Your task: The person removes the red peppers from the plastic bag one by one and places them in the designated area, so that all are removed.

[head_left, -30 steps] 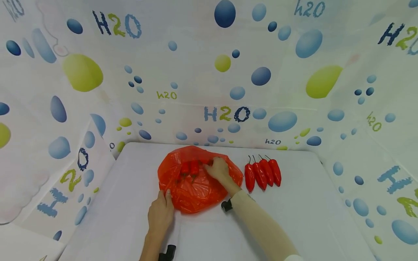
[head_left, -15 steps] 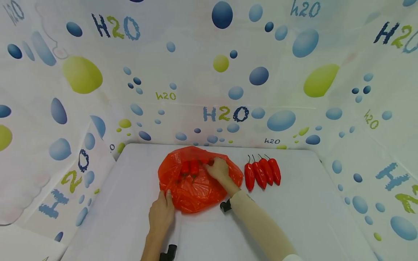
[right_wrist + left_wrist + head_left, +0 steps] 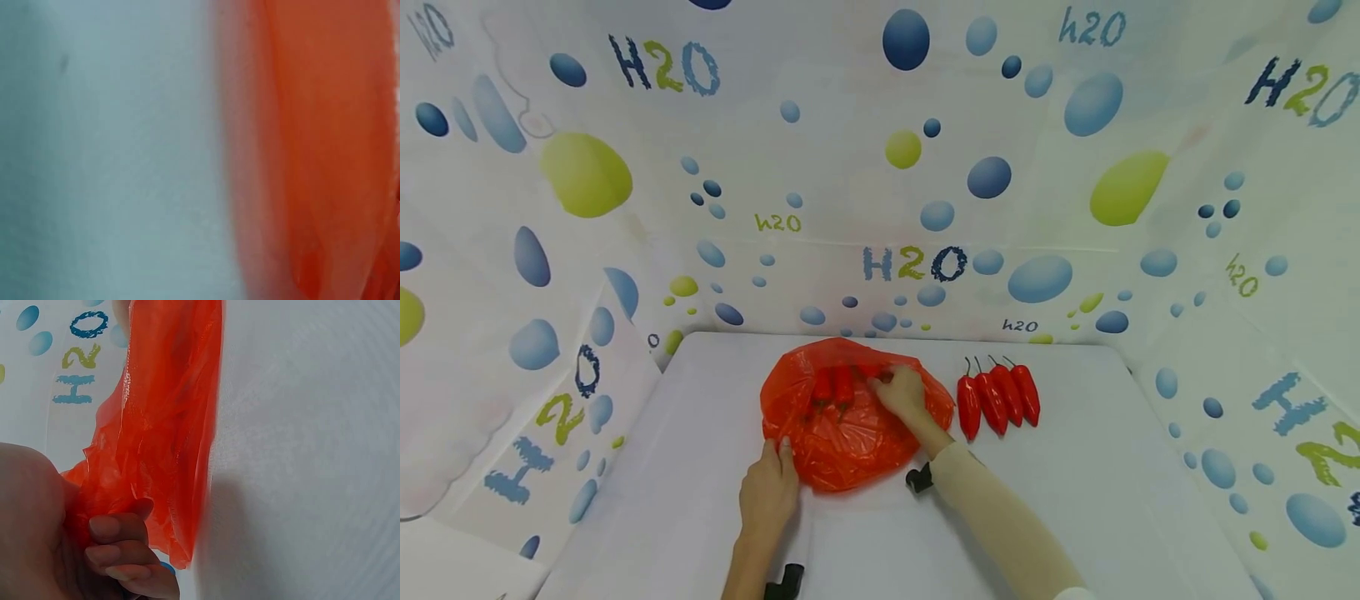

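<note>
A thin red plastic bag [image 3: 865, 446] lies on the table in the head view, its mouth gaping. My left hand [image 3: 770, 492] pinches the bag's near left edge, its fingers [image 3: 128, 550] curled against the thumb in the left wrist view. Inside the mouth, my right hand [image 3: 901, 392] has curled fingers at a red pepper [image 3: 869, 369], mostly hidden by hand and bag. Two more red peppers [image 3: 833, 386] lie side by side in the bag, stems toward me. The right wrist view shows only blurred bag film [image 3: 337, 125], not the hand.
To the right of the bag, several glossy red peppers [image 3: 997, 398] lie in a row on the white table [image 3: 1097, 483], stems pointing away. A patterned sheet [image 3: 835, 167] stands behind and at both sides. Black wrist-camera mounts [image 3: 919, 478] sit near both wrists.
The head view has shifted slightly. Both hands, the bag and the peppers keep practically the same places.
</note>
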Tool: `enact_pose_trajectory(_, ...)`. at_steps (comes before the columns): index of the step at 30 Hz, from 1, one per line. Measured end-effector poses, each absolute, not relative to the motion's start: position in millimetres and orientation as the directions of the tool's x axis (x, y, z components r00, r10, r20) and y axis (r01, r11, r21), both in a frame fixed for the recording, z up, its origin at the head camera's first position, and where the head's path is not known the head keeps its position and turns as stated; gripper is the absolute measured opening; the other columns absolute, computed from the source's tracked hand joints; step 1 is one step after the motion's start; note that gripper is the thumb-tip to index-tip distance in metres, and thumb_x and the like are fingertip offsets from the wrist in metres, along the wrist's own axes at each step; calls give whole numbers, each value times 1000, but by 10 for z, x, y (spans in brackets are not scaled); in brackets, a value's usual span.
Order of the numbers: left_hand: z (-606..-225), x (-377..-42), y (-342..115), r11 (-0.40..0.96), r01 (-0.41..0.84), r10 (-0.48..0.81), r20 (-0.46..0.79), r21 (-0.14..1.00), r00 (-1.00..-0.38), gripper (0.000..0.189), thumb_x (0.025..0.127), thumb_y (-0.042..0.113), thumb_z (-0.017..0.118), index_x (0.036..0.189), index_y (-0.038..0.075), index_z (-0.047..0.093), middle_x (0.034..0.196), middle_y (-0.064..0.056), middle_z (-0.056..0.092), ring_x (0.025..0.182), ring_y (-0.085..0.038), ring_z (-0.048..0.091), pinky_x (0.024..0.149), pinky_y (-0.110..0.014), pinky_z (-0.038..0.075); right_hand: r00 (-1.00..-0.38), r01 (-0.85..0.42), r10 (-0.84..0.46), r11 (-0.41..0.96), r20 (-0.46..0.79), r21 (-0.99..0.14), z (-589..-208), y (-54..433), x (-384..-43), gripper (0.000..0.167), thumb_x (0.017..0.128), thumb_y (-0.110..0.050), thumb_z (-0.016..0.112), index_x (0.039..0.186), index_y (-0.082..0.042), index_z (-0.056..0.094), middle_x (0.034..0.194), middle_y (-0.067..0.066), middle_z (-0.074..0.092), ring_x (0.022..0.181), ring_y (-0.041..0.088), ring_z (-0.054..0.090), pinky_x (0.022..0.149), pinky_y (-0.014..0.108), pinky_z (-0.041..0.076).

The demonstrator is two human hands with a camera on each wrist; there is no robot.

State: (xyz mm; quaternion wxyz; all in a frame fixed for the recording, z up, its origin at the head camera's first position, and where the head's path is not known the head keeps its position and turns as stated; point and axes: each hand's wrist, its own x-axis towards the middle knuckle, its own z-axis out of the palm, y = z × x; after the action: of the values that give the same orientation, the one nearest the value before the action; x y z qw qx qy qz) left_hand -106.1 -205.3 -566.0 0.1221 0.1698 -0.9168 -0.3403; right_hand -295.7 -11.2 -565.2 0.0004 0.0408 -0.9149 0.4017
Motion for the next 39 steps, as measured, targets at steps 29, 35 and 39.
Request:
enact_pose_trajectory(29, -5671, -1056, -2038, 711, -244, -398, 91, 659, -913, 36, 113, 31, 39, 97, 2, 51, 62, -9, 47, 56, -28, 52, 51, -39, 39, -997, -53, -71, 585, 14, -810, -5422, -45, -2618, 44, 96, -36, 77, 129, -8, 73, 104, 4, 75, 91, 21, 66, 82, 38, 59)
enact_pose_trajectory(35, -5667, -1064, -2042, 709, -238, -395, 94, 664, -914, 37, 113, 32, 38, 98, 1, 52, 62, -10, 47, 57, -29, 53, 51, -40, 40, -995, -83, -89, 545, 41, -834, -5367, 18, -2536, 44, 96, -36, 77, 129, -7, 73, 103, 3, 76, 92, 20, 68, 82, 38, 60)
enact_pose_trajectory(39, -5674, -1067, -2052, 710, -240, -396, 94, 662, -913, 38, 113, 34, 37, 97, 2, 51, 62, -10, 48, 57, -29, 53, 51, -40, 39, -992, -116, -98, 532, 75, -839, -5365, 56, -2492, 43, 95, -34, 79, 127, -5, 74, 101, 4, 76, 90, 20, 69, 79, 37, 60)
